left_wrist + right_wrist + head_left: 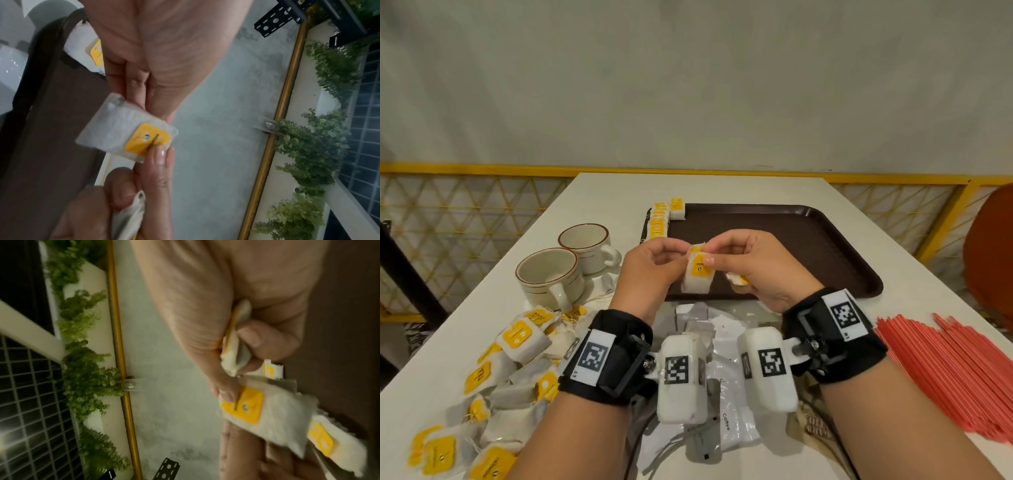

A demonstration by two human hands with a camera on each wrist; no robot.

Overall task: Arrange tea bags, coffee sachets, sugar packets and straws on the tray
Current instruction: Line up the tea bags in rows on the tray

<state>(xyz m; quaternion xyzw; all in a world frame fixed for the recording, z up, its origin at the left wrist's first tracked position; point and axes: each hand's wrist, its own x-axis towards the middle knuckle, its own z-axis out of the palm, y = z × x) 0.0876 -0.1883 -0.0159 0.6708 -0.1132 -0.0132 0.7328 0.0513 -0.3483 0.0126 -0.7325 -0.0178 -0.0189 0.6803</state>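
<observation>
A white tea bag (698, 277) with a yellow tag hangs above the near left part of the brown tray (808, 240). My left hand (681, 255) and right hand (709, 256) both pinch its top edge. In the left wrist view the left fingers (133, 91) hold a corner of this tea bag (115, 128). In the right wrist view the right thumb (226, 392) presses on its tag (244, 405). My right hand's curled fingers also keep a second tea bag (738, 279) in the palm. Several tea bags (659, 219) stand in a row at the tray's far left corner.
A loose pile of tea bags (510, 370) lies on the table at the near left, with two cups (548, 277) behind it. Coffee sachets (726, 421) lie under my wrists. Red straws (945, 370) are heaped at the right. An orange chair back (993, 260) is beyond them.
</observation>
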